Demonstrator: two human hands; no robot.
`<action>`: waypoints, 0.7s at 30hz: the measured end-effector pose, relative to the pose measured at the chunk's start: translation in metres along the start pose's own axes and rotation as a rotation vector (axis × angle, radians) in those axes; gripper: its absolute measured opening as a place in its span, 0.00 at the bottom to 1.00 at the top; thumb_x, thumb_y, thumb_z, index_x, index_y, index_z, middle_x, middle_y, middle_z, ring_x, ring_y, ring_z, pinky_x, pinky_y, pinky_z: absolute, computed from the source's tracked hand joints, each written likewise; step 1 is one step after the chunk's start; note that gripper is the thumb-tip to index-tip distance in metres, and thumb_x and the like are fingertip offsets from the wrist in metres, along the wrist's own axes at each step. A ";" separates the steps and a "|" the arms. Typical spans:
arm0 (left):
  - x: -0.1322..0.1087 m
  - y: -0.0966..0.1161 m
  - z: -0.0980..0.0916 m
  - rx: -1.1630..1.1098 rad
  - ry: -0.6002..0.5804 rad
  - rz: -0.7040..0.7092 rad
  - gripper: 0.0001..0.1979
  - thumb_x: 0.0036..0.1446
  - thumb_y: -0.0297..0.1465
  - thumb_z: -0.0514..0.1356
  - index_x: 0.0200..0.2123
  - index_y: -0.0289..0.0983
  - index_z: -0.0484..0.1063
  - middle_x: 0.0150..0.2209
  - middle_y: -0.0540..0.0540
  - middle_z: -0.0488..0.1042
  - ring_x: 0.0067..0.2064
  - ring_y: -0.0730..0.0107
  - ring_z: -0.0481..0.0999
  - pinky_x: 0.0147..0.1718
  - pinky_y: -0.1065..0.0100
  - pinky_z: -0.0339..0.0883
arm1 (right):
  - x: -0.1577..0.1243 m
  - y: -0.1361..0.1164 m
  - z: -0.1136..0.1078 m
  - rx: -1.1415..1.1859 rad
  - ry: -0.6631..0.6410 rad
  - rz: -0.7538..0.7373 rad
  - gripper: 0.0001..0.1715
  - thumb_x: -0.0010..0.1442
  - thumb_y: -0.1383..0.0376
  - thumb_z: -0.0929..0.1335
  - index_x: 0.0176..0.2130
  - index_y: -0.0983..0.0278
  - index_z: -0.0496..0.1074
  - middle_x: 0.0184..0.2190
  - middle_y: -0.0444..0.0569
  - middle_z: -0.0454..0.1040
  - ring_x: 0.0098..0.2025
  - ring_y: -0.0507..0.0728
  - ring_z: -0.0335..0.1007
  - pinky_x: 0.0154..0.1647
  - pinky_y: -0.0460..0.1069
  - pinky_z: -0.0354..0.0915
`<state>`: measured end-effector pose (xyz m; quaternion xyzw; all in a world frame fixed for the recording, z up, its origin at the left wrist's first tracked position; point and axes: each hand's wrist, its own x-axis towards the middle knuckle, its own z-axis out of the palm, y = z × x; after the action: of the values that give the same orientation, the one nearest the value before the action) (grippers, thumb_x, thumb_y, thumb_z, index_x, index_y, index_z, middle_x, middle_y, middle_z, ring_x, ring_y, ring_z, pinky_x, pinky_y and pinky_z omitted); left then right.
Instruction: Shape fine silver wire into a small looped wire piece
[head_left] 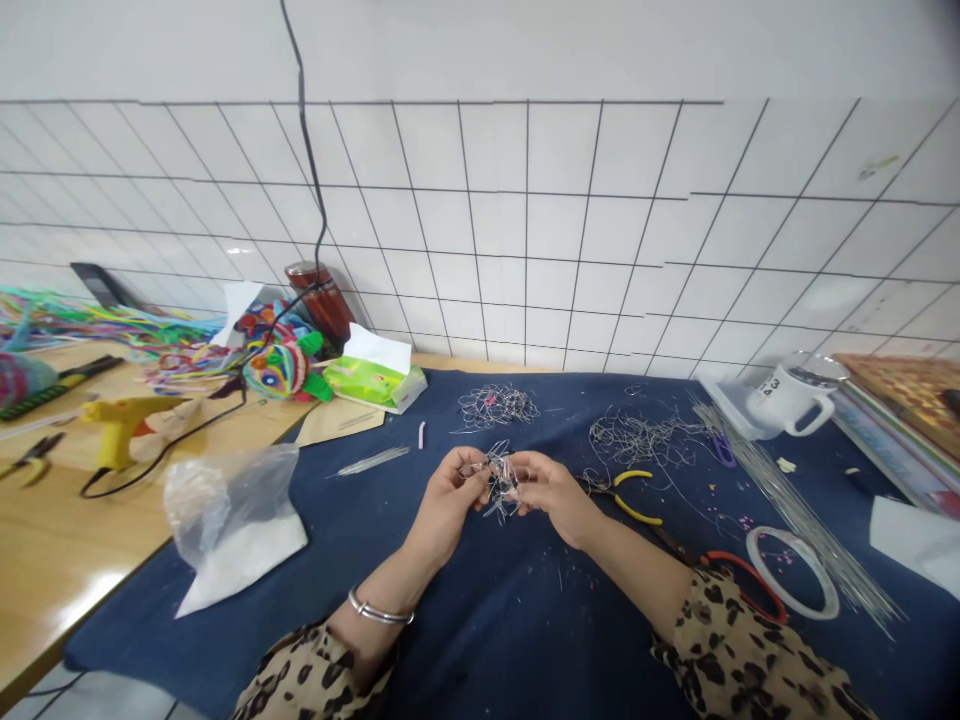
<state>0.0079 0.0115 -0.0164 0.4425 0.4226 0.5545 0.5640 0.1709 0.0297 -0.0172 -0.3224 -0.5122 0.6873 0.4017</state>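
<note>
Left hand (448,492) and right hand (553,488) meet mid-table over the dark blue cloth (465,620). Fingertips of both are pinched on a small tangle of thin silver wire (499,480), held between them just above the cloth. Nothing blocks the view of it.

Around:
- yellow-handled pliers (636,497) just beside the right hand, partly behind it
- two loose wire piles further back, (496,405) and (637,436)
- bundle of straight silver wires (795,505) to the right, crossing a flat white ring (825,600)
- red-handled tool (746,580) by the right sleeve
- white mug (795,397) back right
- clear plastic bag (229,515) left, on the cloth edge
- yellow glue gun (120,425) on the wooden table (52,540)
</note>
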 end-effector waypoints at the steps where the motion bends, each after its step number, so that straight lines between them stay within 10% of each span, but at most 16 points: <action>1: 0.000 -0.001 0.000 0.017 0.003 0.003 0.07 0.53 0.31 0.59 0.34 0.38 0.62 0.23 0.55 0.64 0.22 0.81 0.62 0.21 0.76 0.55 | 0.001 0.000 -0.001 -0.017 0.008 0.004 0.20 0.48 0.70 0.67 0.43 0.61 0.70 0.37 0.47 0.73 0.33 0.52 0.68 0.27 0.45 0.62; 10: 0.012 0.001 -0.019 0.098 0.087 0.005 0.10 0.49 0.30 0.60 0.35 0.36 0.63 0.32 0.50 0.72 0.21 0.81 0.67 0.21 0.75 0.58 | 0.011 0.001 -0.022 -0.110 0.208 -0.038 0.19 0.47 0.73 0.61 0.39 0.64 0.72 0.29 0.46 0.71 0.29 0.51 0.68 0.27 0.46 0.62; 21: 0.008 0.001 -0.009 -0.042 0.015 -0.124 0.11 0.46 0.31 0.62 0.34 0.36 0.65 0.31 0.49 0.74 0.20 0.81 0.65 0.20 0.75 0.57 | 0.005 -0.005 -0.012 -0.172 0.016 -0.047 0.16 0.49 0.64 0.70 0.41 0.63 0.73 0.28 0.42 0.68 0.28 0.49 0.61 0.31 0.46 0.59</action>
<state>-0.0006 0.0196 -0.0177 0.3992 0.4417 0.5306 0.6033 0.1796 0.0401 -0.0159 -0.3488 -0.5735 0.6287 0.3926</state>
